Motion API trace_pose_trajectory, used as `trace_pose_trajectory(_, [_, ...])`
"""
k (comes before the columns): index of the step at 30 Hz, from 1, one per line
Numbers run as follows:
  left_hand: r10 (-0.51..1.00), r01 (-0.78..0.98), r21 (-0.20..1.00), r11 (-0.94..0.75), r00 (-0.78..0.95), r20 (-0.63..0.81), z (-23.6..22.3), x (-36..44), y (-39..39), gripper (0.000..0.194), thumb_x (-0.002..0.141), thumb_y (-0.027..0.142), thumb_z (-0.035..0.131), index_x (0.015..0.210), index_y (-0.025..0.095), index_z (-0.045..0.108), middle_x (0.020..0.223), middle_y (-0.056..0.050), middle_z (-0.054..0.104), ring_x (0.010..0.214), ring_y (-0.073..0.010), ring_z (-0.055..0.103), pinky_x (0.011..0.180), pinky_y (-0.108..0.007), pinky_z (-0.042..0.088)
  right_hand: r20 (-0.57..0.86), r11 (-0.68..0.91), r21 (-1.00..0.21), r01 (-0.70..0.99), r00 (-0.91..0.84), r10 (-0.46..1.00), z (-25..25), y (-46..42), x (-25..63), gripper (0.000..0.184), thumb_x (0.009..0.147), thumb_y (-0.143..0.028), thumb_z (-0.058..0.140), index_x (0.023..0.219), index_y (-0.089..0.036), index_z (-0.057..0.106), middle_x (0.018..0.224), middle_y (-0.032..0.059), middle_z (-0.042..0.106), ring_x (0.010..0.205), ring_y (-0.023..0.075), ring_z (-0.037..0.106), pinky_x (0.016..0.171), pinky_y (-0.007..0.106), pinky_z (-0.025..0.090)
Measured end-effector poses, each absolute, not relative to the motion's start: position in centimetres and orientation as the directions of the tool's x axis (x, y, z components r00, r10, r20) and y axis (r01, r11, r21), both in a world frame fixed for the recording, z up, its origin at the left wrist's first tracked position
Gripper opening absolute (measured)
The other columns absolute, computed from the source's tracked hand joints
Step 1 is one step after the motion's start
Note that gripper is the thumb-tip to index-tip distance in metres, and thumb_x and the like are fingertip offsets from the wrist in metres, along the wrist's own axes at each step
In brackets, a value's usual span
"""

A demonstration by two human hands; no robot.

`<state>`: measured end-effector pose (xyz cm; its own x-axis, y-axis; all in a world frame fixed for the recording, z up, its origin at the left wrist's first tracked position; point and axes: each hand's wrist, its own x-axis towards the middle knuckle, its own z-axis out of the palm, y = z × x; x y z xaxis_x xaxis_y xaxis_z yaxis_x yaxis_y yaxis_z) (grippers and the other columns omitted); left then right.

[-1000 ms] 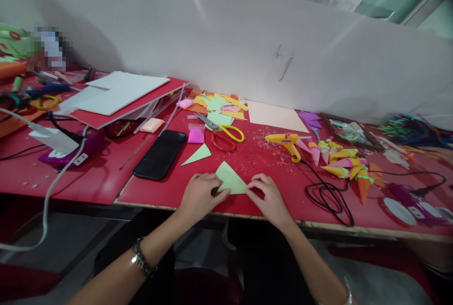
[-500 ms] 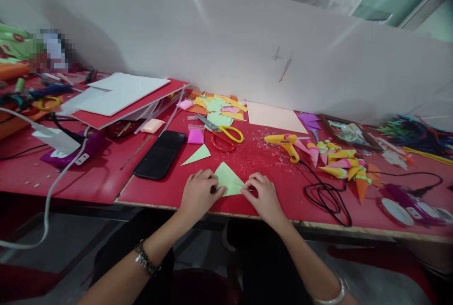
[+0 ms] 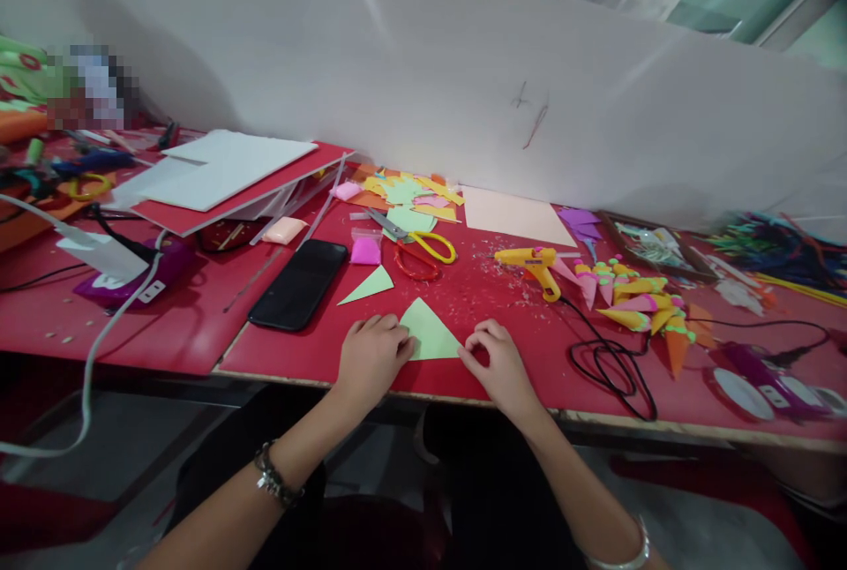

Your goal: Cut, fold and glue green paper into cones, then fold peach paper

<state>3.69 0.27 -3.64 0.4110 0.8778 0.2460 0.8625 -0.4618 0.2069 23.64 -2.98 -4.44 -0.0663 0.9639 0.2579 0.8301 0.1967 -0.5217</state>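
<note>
1. location: your workpiece, the green paper piece [image 3: 431,333], lies on the red desk [image 3: 284,356] directly in front of you, near the front edge and between your hands. one corner points away from you; another reaches toward your right side.

2. left hand [image 3: 371,356]: fingers curled, tips at the left margin of the piece and covering part of it. whether the thumb pinches the sheet or only presses it, you cannot tell from this angle.

3. right hand [image 3: 498,367]: thumb and forefinger form a loop, their tips almost meeting at the right corner. contact looks likely; a firm pinch is not confirmed. the remaining fingers are bent and hold nothing visible.

4. weight and stiffness: judged very light, and thin enough to bend readily, though it appears to lie nearly flat with crisp edges. expect it to slide on the smooth desk if you push from one side only.

5. fragility: you should expect the narrow corners to crease or dog-ear first. a hard squeeze would probably leave a lasting mark.

6. recommended hold: steady the left margin with flat, light fingertips and take the right corner between thumb and forefinger pads, slightly inboard of the tip.

7. surroundings: a narrow green sliver [image 3: 368,286] lies beyond your left hand, beside the phone [image 3: 299,285]. the scissors [image 3: 411,239] lie farther back; the yellow glue gun [image 3: 533,261] is beyond your right hand.
</note>
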Motion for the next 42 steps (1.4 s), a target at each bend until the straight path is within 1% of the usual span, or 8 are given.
trace_pose_trajectory(2, [0.867,0.864,0.185,-0.468,0.407,0.288,-3.2,4.0,0.0,0.016,0.083,0.025,0.043,0.082,0.018,0.057,0.086,-0.006,0.057,0.081,-0.0198,0.051,0.066,-0.031,0.035,0.263,0.189,-0.507,0.841,-0.057,0.963,-4.6,-3.0,23.5,0.012,0.076,-0.026,0.051,0.066,-0.020,0.052,0.079,0.0027,0.050,0.075,0.0166,0.048,0.069,0.030,0.038])
trace_pose_trajectory(5, [0.698,0.712,0.092,-0.696,0.639,0.324,-2.8,4.6,-0.7,0.024,0.084,0.026,0.042,0.106,0.022,0.051,0.111,-0.005,0.053,0.097,-0.0203,0.048,0.078,-0.032,0.035,0.263,0.183,-0.482,0.857,-0.058,0.963,-4.7,-3.1,23.4,0.010,0.075,-0.023,0.050,0.066,-0.020,0.053,0.080,0.0031,0.050,0.075,0.0168,0.047,0.069,0.031,0.037])
trace_pose_trajectory(7, [0.554,0.575,0.034,-0.818,0.770,0.317,-2.8,4.8,-1.4,0.033,0.085,0.036,0.039,0.116,0.026,0.045,0.124,-0.002,0.046,0.110,-0.0205,0.041,0.091,-0.035,0.029,0.260,0.180,-0.469,0.864,-0.060,0.964,-4.7,-3.1,23.4,0.008,0.075,-0.020,0.050,0.067,-0.020,0.053,0.081,0.0034,0.050,0.076,0.0171,0.047,0.069,0.031,0.037])
trace_pose_trajectory(10, [0.561,0.602,-0.010,-0.799,0.750,0.350,-3.3,4.8,-2.1,0.047,0.085,0.046,0.032,0.127,0.025,0.035,0.137,0.000,0.032,0.125,-0.0213,0.025,0.102,-0.039,0.013,0.248,0.166,-0.459,0.873,-0.053,0.967,-4.6,-3.2,23.3,0.008,0.075,-0.020,0.049,0.069,-0.020,0.053,0.083,0.0041,0.051,0.078,0.0179,0.047,0.069,0.031,0.037])
trace_pose_trajectory(28, [0.607,0.592,0.136,-0.794,0.763,0.223,-4.0,0.1,-2.4,0.059,0.083,0.050,0.034,0.134,0.025,0.021,0.136,-0.001,0.033,0.125,-0.0170,0.029,0.105,-0.037,0.002,0.251,0.176,-0.448,0.876,-0.066,0.966,-4.6,-3.2,23.3,0.013,0.078,-0.024,0.048,0.066,-0.020,0.050,0.081,0.0038,0.050,0.076,0.0175,0.047,0.070,0.032,0.038])
trace_pose_trajectory(34, [0.632,0.619,0.131,-0.774,0.749,0.199,-3.8,-1.7,-2.4,0.058,0.082,0.048,0.040,0.133,0.027,0.023,0.134,-0.001,0.038,0.123,-0.0179,0.031,0.105,-0.037,0.008,0.259,0.238,-0.521,0.819,-0.114,0.959,-3.9,-3.4,24.0,0.012,0.078,-0.014,0.043,0.084,-0.020,0.050,0.084,0.0045,0.051,0.080,0.0176,0.049,0.071,0.031,0.042])
trace_pose_trajectory(38, [0.625,0.610,0.135,-0.781,0.758,0.190,-3.7,-1.6,-2.5,0.062,0.080,0.051,0.041,0.134,0.027,0.022,0.135,-0.002,0.036,0.124,-0.0189,0.030,0.105,-0.038,0.006,0.294,0.264,-0.339,0.903,-0.165,0.942,-3.6,-4.3,22.9,0.040,0.079,-0.008,0.038,0.114,-0.024,0.046,0.106,0.0096,0.050,0.100,0.0225,0.046,0.082,0.037,0.039])
trace_pose_trajectory(42, [0.612,0.600,0.125,-0.790,0.765,0.198,-3.9,-1.7,-2.4,0.063,0.079,0.052,0.042,0.134,0.027,0.022,0.135,-0.001,0.036,0.124,-0.0185,0.030,0.105,-0.037,0.007,0.192,0.415,-0.181,0.891,-0.382,0.904,-3.3,-5.7,21.1,0.041,0.083,-0.015,0.036,0.121,-0.029,0.044,0.124,0.0069,0.045,0.115,0.0234,0.038,0.090,0.039,0.036])
